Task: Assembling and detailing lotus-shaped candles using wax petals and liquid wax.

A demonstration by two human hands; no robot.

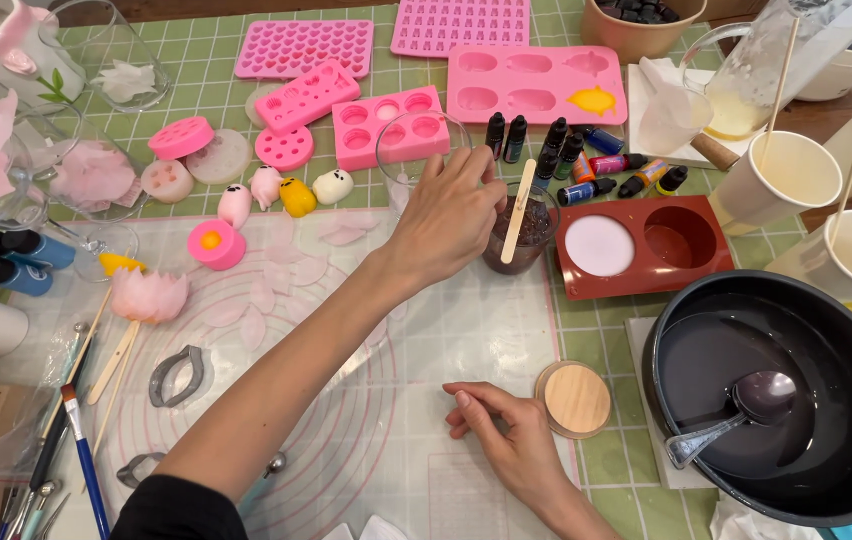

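My left hand [446,215] reaches across the translucent silicone mat [466,330] and holds the left side of a small glass cup [526,245] filled with a dark mix. A flat wooden stick [519,208] stands in the cup. My right hand [506,440] rests on the mat near the front edge with fingers loosely stretched and nothing in it. A round wooden lid [576,398] lies just right of it.
A black pot [846,480] of clear liquid with a spoon [746,405] sits at right. Behind the cup are a red two-hole mould [681,245], small dye bottles [586,160], pink moulds [536,85] and paper cups [786,175]. Brushes [81,450] and a pink flower [149,295] lie left.
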